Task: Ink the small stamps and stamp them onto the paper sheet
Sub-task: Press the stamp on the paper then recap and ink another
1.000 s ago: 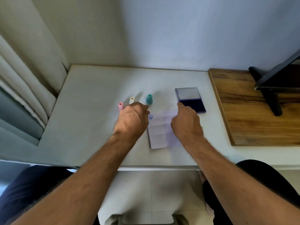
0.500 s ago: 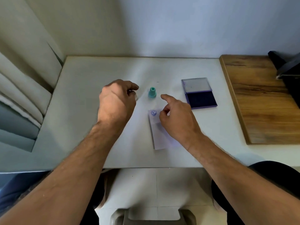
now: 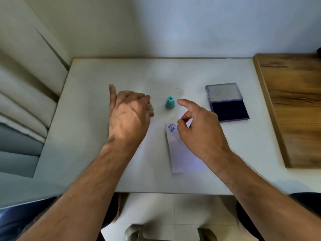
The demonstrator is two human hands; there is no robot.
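Right grip (image 3: 180, 110) open beside the teal stamp (image 3: 169, 102): light, rigid, tippy; pinch its narrow neck. Left grip (image 3: 147, 106) unclear.

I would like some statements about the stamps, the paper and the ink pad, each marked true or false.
1. The ink pad is open. True.
2. The teal stamp lies on its side on the paper. False: it stands upright on the table, beyond the paper.
3. The paper bears one blue round print near its far left corner. True.
4. The right hand holds the teal stamp. False: its forefinger points toward the stamp but does not touch it.
5. The left hand is at a pale stamp, mostly hidden by it. True.
6. The ink pad is left of the paper. False: it is to the right, further away.
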